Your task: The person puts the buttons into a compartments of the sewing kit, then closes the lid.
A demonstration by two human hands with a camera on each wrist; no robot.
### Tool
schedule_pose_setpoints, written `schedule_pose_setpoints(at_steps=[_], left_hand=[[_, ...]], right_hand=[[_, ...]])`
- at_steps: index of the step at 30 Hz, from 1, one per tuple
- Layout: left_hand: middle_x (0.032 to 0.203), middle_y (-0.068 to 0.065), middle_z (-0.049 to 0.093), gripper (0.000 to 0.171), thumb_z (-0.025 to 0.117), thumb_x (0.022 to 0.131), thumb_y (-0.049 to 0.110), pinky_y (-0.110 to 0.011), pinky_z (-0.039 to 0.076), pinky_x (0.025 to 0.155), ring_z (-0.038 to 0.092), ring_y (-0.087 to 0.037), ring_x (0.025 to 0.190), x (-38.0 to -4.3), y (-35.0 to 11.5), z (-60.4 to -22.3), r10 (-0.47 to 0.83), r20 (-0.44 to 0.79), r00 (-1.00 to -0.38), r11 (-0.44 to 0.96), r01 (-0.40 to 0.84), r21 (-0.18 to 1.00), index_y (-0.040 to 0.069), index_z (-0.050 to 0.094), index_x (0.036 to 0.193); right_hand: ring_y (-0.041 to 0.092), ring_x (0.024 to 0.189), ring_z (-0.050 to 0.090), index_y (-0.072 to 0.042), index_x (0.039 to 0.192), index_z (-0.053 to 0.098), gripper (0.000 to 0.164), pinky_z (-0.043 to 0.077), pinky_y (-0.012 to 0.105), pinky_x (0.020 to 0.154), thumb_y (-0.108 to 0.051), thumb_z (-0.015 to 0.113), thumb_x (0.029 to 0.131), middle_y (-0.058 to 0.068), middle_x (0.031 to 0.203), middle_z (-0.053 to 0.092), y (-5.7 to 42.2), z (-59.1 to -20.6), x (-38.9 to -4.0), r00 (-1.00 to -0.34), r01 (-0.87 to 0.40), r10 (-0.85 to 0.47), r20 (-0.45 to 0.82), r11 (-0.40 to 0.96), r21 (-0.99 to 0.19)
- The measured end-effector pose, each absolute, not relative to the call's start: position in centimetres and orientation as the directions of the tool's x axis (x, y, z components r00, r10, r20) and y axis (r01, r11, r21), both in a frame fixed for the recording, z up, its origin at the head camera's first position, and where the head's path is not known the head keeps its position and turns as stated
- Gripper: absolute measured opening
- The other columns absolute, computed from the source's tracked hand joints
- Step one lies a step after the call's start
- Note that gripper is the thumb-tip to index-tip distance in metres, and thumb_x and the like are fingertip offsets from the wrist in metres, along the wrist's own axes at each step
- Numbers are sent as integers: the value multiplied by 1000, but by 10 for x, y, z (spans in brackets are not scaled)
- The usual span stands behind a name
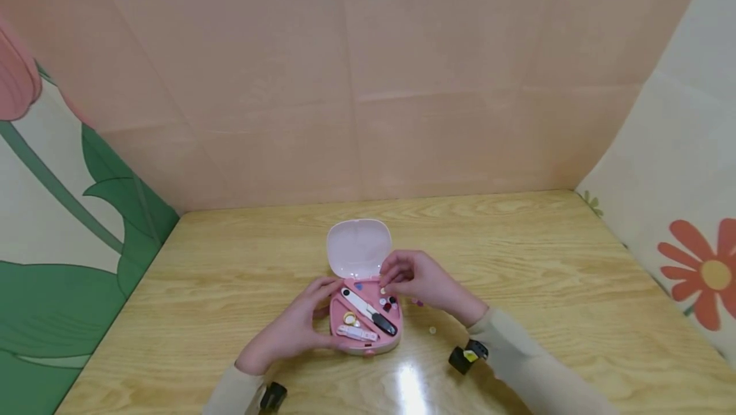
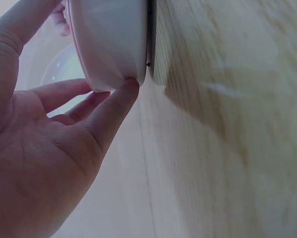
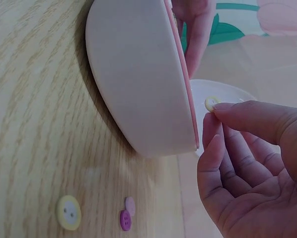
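A small pink-and-white box (image 1: pixel 386 346) stands on the table, its pale lid (image 1: pixel 359 249) raised at the back. My left hand (image 1: pixel 292 331) grips the box's left side, thumb near the front and fingers farther back; in the left wrist view a fingertip presses the white wall (image 2: pixel 109 44). Over the tray's back right corner, my right hand (image 1: pixel 424 279) pinches a yellow-rimmed button (image 3: pixel 210 103) between thumb and forefinger. Inside lie a long white tool with a black end (image 1: pixel 384 324), a small whitish tool (image 1: pixel 358 333), a yellow ring (image 1: pixel 349 318) and several buttons (image 1: pixel 387 307).
On the wooden table (image 1: pixel 517 262), right of the box, lie another yellow-rimmed button (image 3: pixel 69 213), a purple button (image 3: pixel 125 221) and a pale pink button (image 3: pixel 130 205). A pinkish backdrop (image 1: pixel 356 115) rises behind the table, with flower-printed sheets at both sides.
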State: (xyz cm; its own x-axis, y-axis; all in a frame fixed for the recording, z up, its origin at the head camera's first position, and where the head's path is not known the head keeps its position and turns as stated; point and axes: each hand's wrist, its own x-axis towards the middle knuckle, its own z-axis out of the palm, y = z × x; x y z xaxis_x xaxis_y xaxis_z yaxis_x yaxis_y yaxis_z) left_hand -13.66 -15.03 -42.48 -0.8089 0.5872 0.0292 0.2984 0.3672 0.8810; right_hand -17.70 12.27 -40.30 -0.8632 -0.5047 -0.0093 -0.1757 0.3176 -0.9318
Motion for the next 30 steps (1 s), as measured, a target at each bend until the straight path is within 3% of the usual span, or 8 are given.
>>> schedule_pose_setpoints(at_steps=[9, 14, 18, 30], left_hand=[[141, -2, 35, 98, 86, 68, 33, -32, 42, 103, 40, -24, 130, -138, -150, -429, 591, 42, -805, 364, 314, 877, 9, 35, 147], [142, 1, 34, 99, 87, 66, 34, -30, 42, 102, 39, -20, 130, -139, -151, -429, 587, 37, -809, 380, 316, 869, 11, 35, 148], [142, 3, 35, 99, 88, 65, 34, -29, 42, 102, 39, -17, 130, -140, -152, -430, 586, 31, -810, 378, 307, 874, 12, 36, 147], [142, 3, 34, 101, 88, 65, 34, -29, 42, 102, 40, -18, 130, -139, -153, -430, 581, 12, -814, 389, 290, 874, 13, 35, 148]], right_hand=[[19, 74, 63, -3, 101, 61, 19, 37, 20, 36, -3, 71, 85, 8, 92, 69, 123, -404, -177, -868, -157, -496, -25, 323, -933], [22, 84, 65, -2, 102, 62, 17, 54, 27, 55, -1, 68, 86, 9, 95, 68, 129, -404, -178, -870, -197, -493, 12, 326, -925], [25, 90, 65, -1, 102, 62, 16, 57, 30, 77, 2, 66, 87, 9, 96, 68, 136, -401, -177, -870, -235, -491, 53, 317, -919], [24, 92, 65, 2, 106, 61, 15, 56, 30, 81, 2, 62, 90, 14, 100, 67, 164, -397, -174, -874, -236, -483, 56, 321, -917]])
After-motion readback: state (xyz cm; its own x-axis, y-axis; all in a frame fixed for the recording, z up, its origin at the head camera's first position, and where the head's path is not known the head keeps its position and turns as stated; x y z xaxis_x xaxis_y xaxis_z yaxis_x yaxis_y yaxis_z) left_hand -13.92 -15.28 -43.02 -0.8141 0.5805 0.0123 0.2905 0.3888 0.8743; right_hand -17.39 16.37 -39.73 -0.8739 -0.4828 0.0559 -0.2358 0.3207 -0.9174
